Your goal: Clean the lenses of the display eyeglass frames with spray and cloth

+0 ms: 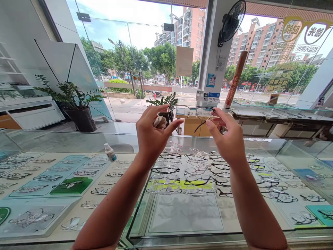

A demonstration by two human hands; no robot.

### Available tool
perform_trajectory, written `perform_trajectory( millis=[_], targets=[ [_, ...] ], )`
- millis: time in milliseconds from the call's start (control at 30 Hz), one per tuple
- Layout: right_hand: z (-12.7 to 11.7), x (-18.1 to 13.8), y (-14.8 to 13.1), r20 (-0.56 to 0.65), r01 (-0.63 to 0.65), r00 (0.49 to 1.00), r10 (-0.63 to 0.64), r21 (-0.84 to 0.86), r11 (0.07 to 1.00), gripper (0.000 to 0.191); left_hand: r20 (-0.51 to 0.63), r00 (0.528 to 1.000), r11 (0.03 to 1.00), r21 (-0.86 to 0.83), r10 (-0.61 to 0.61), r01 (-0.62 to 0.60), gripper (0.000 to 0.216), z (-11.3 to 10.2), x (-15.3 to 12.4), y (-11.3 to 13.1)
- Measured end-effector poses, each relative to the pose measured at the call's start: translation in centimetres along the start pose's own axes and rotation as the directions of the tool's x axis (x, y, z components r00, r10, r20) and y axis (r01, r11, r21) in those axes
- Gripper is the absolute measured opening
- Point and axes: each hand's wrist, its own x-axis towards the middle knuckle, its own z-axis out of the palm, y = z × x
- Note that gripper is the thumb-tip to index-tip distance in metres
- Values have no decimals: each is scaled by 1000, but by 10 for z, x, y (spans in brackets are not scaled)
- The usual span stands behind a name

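I hold a thin-framed pair of glasses (197,113) raised at eye level above a glass display counter (78,142). My right hand (227,137) pinches the frame at its right side, where a dark temple arm hangs down. My left hand (152,133) is curled with thumb and fingers closed, holding a small crumpled cloth (160,121) beside the left lens. Both forearms rise from the near edge of the counter.
Under the counter glass lie several rows of eyeglass frames (182,173) on trays. A small spray bottle (110,152) stands on the counter at the left. Potted plants (75,104) stand beyond, by glass shopfront panels. A wall fan (231,21) hangs on a pillar.
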Motion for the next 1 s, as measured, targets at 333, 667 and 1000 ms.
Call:
perform_trajectory(
  millis=[333,667,1000],
  targets=[
    [0,0,1,-3,13,1000,-13,11,1000,52,-3,1000,1000,5,9,-9,50,1,-1,-2],
    [2,1,2,13,0,1000,0,-20,1000,53,-29,994,992,81,104,-102,45,1,-2,3],
    [11,-5,-3,-86,95,992,-95,-4,995,61,-112,988,994,35,107,-104,51,7,-4,1]
  ],
)
